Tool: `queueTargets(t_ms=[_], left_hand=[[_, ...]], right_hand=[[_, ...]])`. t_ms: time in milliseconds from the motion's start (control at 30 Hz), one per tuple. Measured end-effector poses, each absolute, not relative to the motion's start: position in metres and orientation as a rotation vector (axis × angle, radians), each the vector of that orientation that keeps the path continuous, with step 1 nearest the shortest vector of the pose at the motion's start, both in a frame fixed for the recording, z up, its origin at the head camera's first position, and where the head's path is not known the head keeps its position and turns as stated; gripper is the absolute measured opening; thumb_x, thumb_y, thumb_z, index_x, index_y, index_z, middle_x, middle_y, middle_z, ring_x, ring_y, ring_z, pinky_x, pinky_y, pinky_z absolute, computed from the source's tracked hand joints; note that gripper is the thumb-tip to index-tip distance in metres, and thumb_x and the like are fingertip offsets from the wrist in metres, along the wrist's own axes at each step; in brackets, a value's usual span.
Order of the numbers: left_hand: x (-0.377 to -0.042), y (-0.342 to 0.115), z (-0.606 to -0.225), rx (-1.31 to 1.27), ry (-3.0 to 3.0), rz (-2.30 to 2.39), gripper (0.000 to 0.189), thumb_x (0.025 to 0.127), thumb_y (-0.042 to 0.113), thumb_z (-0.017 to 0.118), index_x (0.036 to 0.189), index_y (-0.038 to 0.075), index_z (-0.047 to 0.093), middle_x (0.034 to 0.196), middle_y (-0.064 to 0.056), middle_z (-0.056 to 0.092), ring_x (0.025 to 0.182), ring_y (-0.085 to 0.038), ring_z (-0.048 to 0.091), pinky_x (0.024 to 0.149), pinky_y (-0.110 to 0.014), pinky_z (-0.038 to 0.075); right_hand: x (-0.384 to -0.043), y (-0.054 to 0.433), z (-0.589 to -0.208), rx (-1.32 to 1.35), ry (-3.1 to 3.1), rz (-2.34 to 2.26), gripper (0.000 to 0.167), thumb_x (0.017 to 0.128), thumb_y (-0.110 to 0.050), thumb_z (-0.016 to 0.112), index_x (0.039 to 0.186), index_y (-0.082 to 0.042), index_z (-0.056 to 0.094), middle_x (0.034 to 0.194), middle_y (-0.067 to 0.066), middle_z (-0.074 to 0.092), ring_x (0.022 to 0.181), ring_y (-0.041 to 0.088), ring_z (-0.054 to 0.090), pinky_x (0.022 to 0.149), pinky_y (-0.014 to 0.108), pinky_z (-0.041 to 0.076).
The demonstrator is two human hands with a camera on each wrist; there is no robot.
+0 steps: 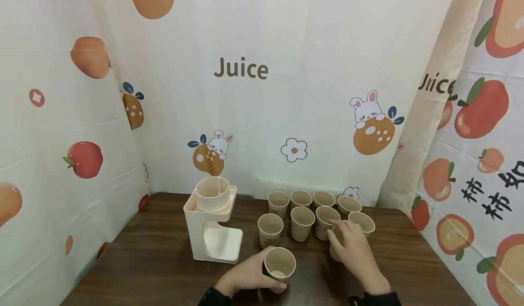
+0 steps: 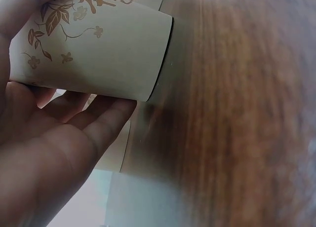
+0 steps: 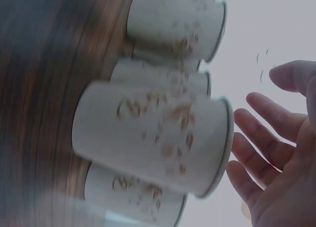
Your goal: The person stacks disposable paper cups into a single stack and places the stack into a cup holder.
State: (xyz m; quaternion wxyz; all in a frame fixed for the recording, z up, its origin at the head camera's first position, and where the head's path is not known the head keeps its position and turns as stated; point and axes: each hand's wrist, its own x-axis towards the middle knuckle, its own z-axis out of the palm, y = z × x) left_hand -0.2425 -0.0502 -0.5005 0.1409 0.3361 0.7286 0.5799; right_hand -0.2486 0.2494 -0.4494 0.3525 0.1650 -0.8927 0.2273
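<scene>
A beige paper cup stands upright near the front of the table, and my left hand grips it around its side. Brown leaf and flower prints show on that cup in the left wrist view, its base close to the table. My right hand reaches over another paper cup, the front right one of a group. Seen from the right wrist, the fingers are spread and relaxed beside the rim of a printed cup, with nothing held between them.
Several more paper cups, such as one at the back and one at the left, stand in rows behind my hands. A white stand with a round top holder is at the left on the dark wood table. Printed curtains hang around.
</scene>
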Motion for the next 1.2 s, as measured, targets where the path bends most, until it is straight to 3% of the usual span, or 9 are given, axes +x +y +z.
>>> queueTargets(t_ms=[167,433,733,1200], left_hand=[[-0.242,-0.051,-0.500,0.960,2.105,1.671,0.062,0.079,0.021,0.086,0.131,0.022,0.054,0.119,-0.005,0.066,0.113,-0.024,0.061,0.097,-0.035,0.045],[-0.242,-0.050,-0.499,0.977,2.093,1.668,0.062,0.079,0.018,0.086,0.132,0.019,0.054,0.119,-0.004,0.066,0.112,-0.023,0.061,0.097,-0.034,0.045],[-0.241,-0.051,-0.499,0.972,2.096,1.667,0.062,0.079,0.018,0.086,0.132,0.019,0.054,0.120,-0.006,0.066,0.113,-0.024,0.061,0.097,-0.034,0.045],[-0.241,-0.051,-0.500,0.949,2.101,1.673,0.062,0.078,0.014,0.087,0.131,0.021,0.055,0.119,-0.005,0.066,0.112,-0.024,0.061,0.096,-0.034,0.046]], right_hand=[[-0.248,0.263,-0.450,0.352,-2.346,0.568,0.028,0.086,-0.009,0.077,0.111,0.003,0.072,0.104,0.017,0.067,0.099,0.042,0.058,0.084,0.058,0.045],[-0.248,0.270,-0.454,0.291,-2.426,0.460,0.037,0.088,-0.022,0.077,0.115,0.002,0.071,0.110,0.020,0.066,0.103,0.045,0.056,0.081,0.061,0.044],[-0.248,0.271,-0.457,0.225,-2.579,0.455,0.043,0.094,-0.035,0.071,0.125,-0.004,0.069,0.129,0.028,0.060,0.112,0.045,0.053,0.087,0.063,0.041],[-0.243,0.270,-0.453,0.292,-2.611,0.545,0.044,0.087,-0.041,0.078,0.119,-0.011,0.072,0.118,0.018,0.063,0.105,0.042,0.052,0.088,0.059,0.044]])
